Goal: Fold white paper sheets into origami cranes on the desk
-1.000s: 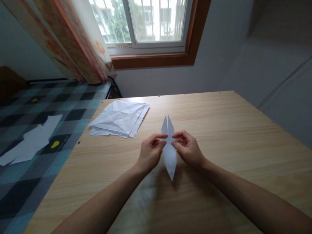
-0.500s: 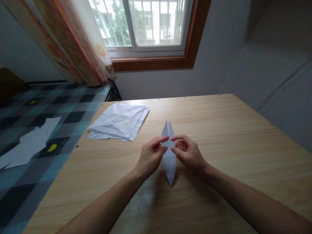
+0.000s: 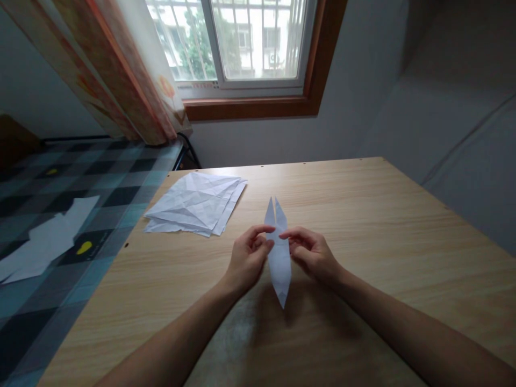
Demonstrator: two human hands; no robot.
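A narrow piece of folded white paper [image 3: 279, 269] is held a little above the wooden table [image 3: 382, 226]. Its far end splits into two slim points, and its near end tapers to a single tip. My left hand [image 3: 250, 255] pinches its left edge, thumb and index finger on the upper face. On the other side, my right hand [image 3: 312, 251] grips the right edge, with the index fingertip on top and the thumb partly hidden at the side. The underside of the paper and the fingers below it are hidden.
Several creased white paper sheets [image 3: 197, 201] lie stacked at the table's far left. Left of the table, more white paper [image 3: 52, 236] rests on a checked cloth [image 3: 32, 333]. A window [image 3: 258, 43] and a curtain [image 3: 133, 80] are behind the table.
The split points of the folded paper have shifted slightly left and spread apart a little. My right thumb has slid from the paper's upper face to its right edge.
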